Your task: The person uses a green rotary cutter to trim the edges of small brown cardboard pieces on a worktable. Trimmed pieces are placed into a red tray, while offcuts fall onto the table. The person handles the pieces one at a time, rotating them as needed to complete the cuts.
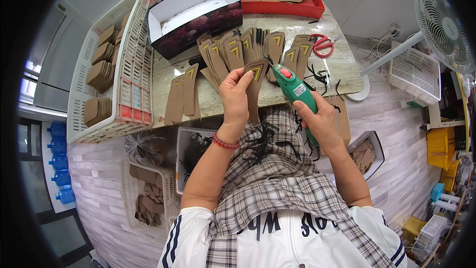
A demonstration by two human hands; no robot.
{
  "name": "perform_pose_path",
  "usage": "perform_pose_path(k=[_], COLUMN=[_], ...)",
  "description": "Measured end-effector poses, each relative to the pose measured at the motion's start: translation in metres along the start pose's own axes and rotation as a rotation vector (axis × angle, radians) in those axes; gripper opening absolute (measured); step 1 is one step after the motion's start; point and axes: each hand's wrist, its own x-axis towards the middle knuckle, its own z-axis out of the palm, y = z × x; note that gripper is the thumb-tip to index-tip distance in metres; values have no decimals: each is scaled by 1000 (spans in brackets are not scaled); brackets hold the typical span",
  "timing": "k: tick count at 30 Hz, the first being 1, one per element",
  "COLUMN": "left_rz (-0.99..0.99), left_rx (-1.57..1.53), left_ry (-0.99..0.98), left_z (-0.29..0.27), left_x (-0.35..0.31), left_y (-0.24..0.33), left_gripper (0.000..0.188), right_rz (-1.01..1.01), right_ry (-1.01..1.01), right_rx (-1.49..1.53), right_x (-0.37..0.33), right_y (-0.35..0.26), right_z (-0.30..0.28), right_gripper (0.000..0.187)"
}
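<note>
Pinching a brown strip (255,87) with a yellow angled mark between thumb and fingers, the left hand (234,93) holds it by the near edge of the worktop (349,75). The right hand (320,120) grips a green tool (296,89) (it has a red button), its tip near the strip's top. More strips (233,52) lie overlapping behind, scissors (324,45) to their right, and a red box (282,8) stands at the back.

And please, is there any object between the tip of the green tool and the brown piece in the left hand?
Nothing visible: the green tool has its tip beside the upper edge of the brown piece; whether they touch is unclear.
</note>
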Motion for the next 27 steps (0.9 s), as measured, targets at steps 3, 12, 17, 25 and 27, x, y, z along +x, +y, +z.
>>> perform_pose_path(k=[3,12,17,25,27], left_rz=[-4,16,-14,-93,-74], left_rx=[51,225,336,496,501], left_ry=[-26,-106,-195,-314,-309], left_z=[-3,-16,-31,-42,-41], left_x=[2,11,21,29,29], left_y=[6,23,36,55,56], left_gripper=[10,8,8,7,9], right_rz=[-11,-26,-41,-61,-73], right_ry=[-14,-67,-140,-229,-244], right_rx=[-11,-55,-126,-168,-174], right_x=[1,0,0,1,2], right_y=[2,0,0,-1,0], right_z=[-2,-8,-14,-17,-17], right_gripper=[35,38,40,39,39])
